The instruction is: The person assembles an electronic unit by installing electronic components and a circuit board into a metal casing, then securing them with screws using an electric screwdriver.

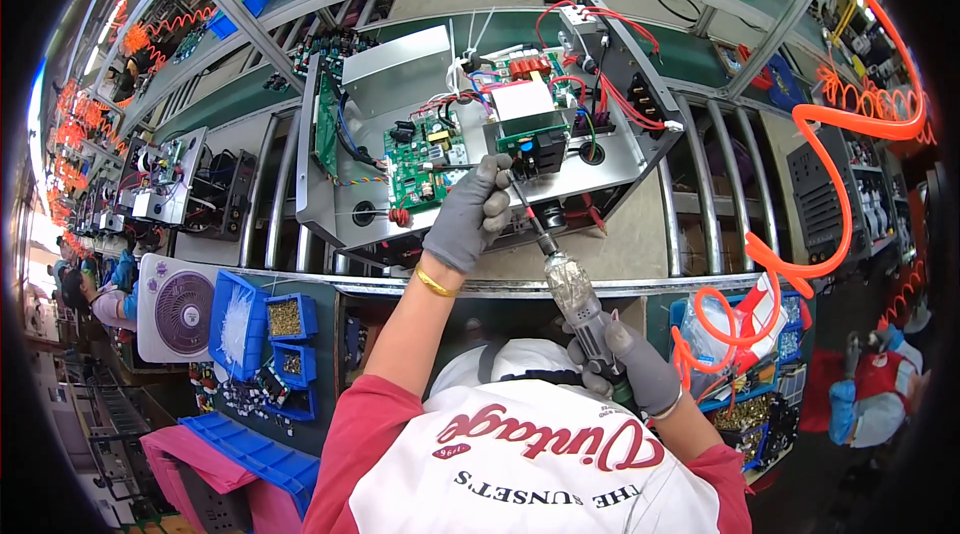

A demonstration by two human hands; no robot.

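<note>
My right hand, in a grey glove, grips a power screwdriver whose body is wrapped in clear film. Its long bit points up and left toward a metal equipment chassis. My left hand, also gloved, is closed by the bit's tip, fingers pressed together at the chassis's near side; what they hold is hidden. Just beyond the fingers are a black component on a small green board and a white-topped block. A green circuit board with yellow and black parts lies left of them.
The chassis sits over a roller conveyor. An orange coiled air hose hangs at right. Blue bins of screws and a fan stand at left; a parts tray is at right. Another chassis waits farther left.
</note>
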